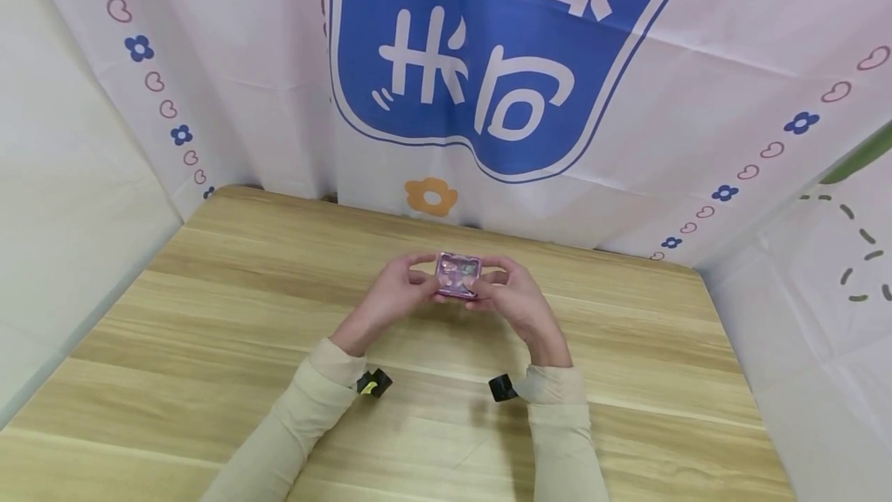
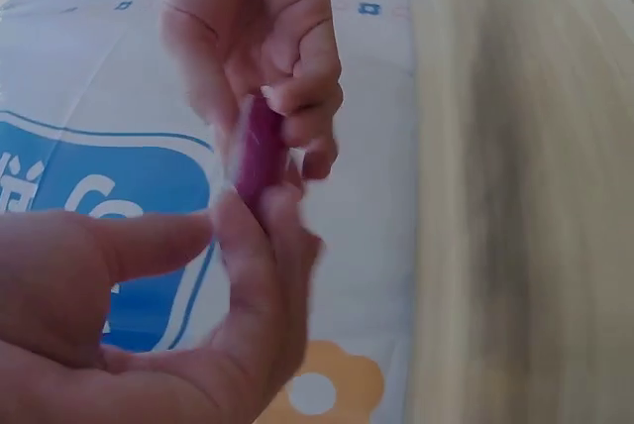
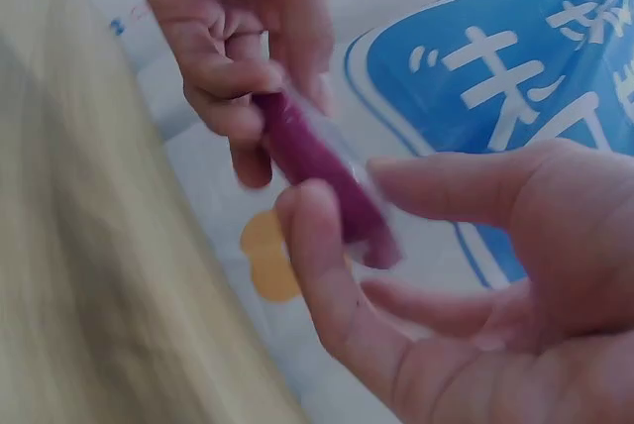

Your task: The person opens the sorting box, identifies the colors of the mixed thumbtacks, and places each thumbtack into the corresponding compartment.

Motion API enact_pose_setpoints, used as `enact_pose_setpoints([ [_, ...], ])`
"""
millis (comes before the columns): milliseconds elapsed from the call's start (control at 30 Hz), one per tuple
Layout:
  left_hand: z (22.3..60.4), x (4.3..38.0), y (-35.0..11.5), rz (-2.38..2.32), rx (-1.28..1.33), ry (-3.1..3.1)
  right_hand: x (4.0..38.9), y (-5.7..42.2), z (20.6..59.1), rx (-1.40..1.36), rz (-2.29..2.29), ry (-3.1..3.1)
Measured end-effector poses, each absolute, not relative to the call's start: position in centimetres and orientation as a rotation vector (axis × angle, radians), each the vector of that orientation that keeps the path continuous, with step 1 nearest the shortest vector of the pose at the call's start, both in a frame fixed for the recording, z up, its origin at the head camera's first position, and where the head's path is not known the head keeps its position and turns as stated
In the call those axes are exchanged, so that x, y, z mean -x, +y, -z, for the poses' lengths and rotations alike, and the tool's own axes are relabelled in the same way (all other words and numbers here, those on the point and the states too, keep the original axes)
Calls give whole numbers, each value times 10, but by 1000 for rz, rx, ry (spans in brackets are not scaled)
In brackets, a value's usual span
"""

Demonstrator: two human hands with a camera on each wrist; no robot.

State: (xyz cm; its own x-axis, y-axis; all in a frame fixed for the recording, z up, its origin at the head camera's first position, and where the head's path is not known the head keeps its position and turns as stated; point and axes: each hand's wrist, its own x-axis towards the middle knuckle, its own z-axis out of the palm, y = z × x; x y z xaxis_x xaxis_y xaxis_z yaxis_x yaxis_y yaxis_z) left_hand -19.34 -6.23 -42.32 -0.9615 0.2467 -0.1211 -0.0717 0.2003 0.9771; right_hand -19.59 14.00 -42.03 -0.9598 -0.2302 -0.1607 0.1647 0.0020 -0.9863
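Observation:
Between both hands is a small square pink-purple case (image 1: 458,274) with a clear, shiny front; small coloured shapes show through it, too small to make out. My left hand (image 1: 399,290) pinches its left side, thumb on the front and fingers at the edge and behind. At the opposite side, my right hand (image 1: 514,294) holds it in the same way. The left wrist view shows the case (image 2: 260,152) edge-on, blurred, as a magenta slab. In the right wrist view the case (image 3: 322,166) slants between the two hands, its clear face toward the right thumb.
Under the hands lies a wood-grain table (image 1: 432,424). Behind it hangs a white cloth with a blue printed sign (image 1: 432,118) and an orange flower (image 1: 431,197). Pale cloth walls stand at left and right. A black wrist device (image 1: 502,387) sits by the right cuff, another (image 1: 379,383) by the left.

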Motion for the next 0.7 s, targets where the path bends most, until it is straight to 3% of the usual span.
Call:
enact_pose_setpoints([
  [300,449,194,-46,-1592,-285,2230,200,151,437,-116,1805,2198],
  [700,462,186,-36,-1375,-411,2409,206,160,456,-165,1368,2547],
])
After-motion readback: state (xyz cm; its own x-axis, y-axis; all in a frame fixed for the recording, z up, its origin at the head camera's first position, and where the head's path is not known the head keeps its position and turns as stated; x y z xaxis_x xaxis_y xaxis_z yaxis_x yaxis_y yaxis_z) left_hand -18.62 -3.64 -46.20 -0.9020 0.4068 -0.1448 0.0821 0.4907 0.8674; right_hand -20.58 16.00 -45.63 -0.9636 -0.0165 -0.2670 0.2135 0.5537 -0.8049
